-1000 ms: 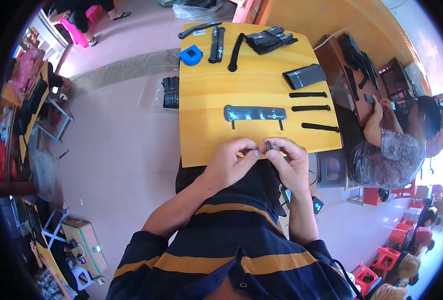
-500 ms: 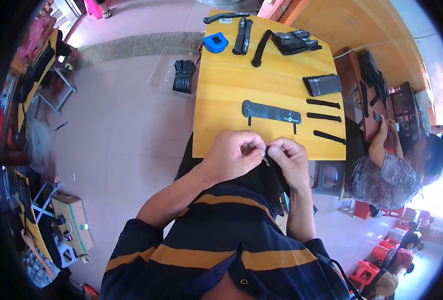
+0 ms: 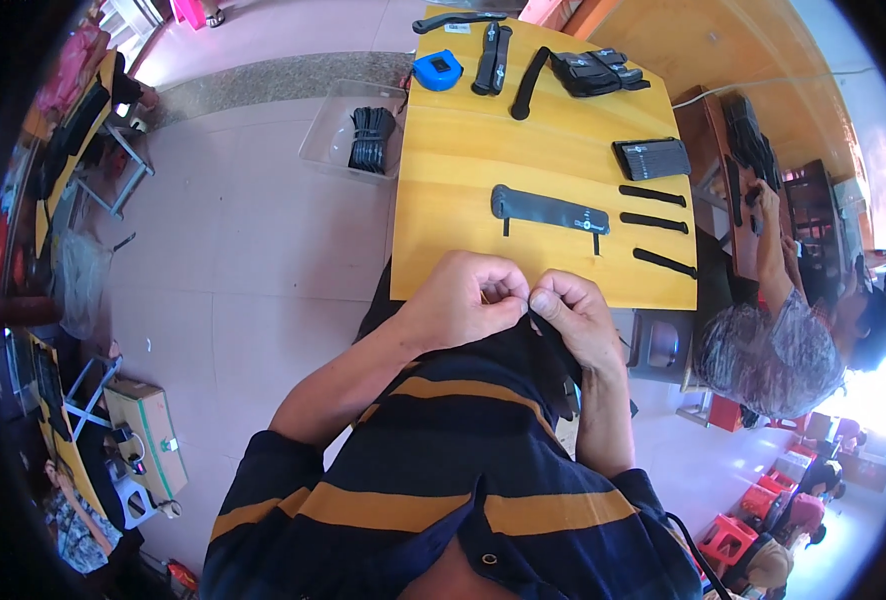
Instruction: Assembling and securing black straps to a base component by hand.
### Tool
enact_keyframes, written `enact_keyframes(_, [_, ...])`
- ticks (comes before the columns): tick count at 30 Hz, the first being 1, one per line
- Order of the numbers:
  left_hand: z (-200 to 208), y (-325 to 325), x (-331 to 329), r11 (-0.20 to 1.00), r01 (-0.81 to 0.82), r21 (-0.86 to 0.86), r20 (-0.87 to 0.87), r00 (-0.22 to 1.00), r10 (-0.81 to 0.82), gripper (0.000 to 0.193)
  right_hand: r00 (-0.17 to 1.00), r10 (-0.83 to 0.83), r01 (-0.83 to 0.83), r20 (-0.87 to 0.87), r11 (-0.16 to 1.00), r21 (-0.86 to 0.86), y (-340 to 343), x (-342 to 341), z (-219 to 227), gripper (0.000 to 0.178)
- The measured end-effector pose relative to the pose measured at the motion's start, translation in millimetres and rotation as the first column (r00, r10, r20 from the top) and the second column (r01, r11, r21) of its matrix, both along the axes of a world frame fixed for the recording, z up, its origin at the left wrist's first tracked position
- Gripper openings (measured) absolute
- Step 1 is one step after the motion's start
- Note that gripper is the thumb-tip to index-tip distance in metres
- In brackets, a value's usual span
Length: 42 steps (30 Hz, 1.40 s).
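Note:
My left hand (image 3: 473,300) and my right hand (image 3: 576,315) meet just past the near edge of the yellow table (image 3: 443,150), thumbs and fingertips pinched together. A black strap (image 3: 555,343) appears to hang below my right hand, dark against the dark clothing. What the left fingertips pinch is too small to make out. Beyond my hands lies a wide grey-black strap (image 3: 553,210) with light print, two short black tabs sticking out of its near side. To its right rest three narrow black straps (image 3: 653,196), spaced apart.
A stack of black straps (image 3: 651,158), a bundle (image 3: 595,73), a blue tape measure (image 3: 437,71) and loose straps (image 3: 492,60) occupy the table's far part. A clear plastic bin (image 3: 323,155) with bundled black cords stands left. Another person (image 3: 773,345) works at the right.
My hands stay pinched together with barely any movement. The table shifts slightly up and right in view. The person at the right has stretched an arm forward toward the black straps there.

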<state>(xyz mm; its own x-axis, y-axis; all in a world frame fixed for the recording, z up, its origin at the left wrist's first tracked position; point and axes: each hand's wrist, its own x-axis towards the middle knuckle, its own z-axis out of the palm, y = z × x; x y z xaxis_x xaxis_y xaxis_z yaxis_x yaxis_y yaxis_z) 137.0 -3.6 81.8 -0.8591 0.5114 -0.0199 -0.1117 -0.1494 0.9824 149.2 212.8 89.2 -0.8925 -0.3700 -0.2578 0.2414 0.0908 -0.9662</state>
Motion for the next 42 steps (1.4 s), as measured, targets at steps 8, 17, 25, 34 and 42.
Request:
enact_keyframes(8, [1.2,-6.0,4.8,0.997,-0.067,-0.042,-0.014,0.998,0.066,0.002,1.000,0.023,-0.024,-0.020,0.999,-0.029,-11.9,4.4,-5.2,0.031])
enact_keyframes(17, [5.7,-13.6,3.5,0.998,-0.002,-0.065,0.045,0.999,0.005,0.004,0.995,0.062,-0.063,-0.072,0.998,-0.004,-14.0,1.6,-4.8,0.033])
enact_keyframes(25, [7.0,-8.5,4.0,0.996,0.068,0.064,0.150,0.986,-0.077,0.005,0.996,0.056,-0.061,-0.075,0.996,-0.061,-10.1,10.4,-2.5,0.033])
enact_keyframes(34, [3.3,-5.9,10.8,0.995,0.093,-0.020,0.078,0.993,-0.091,0.005,0.991,0.092,-0.092,-0.098,0.996,0.010,-4.9,17.3,-2.0,0.035])
enact_keyframes(42, [-0.3,7.6,25.8,1.000,-0.004,0.017,0.054,0.999,0.003,0.008,0.991,0.080,-0.077,-0.111,0.997,0.023,-2.1,24.9,-9.5,0.036])
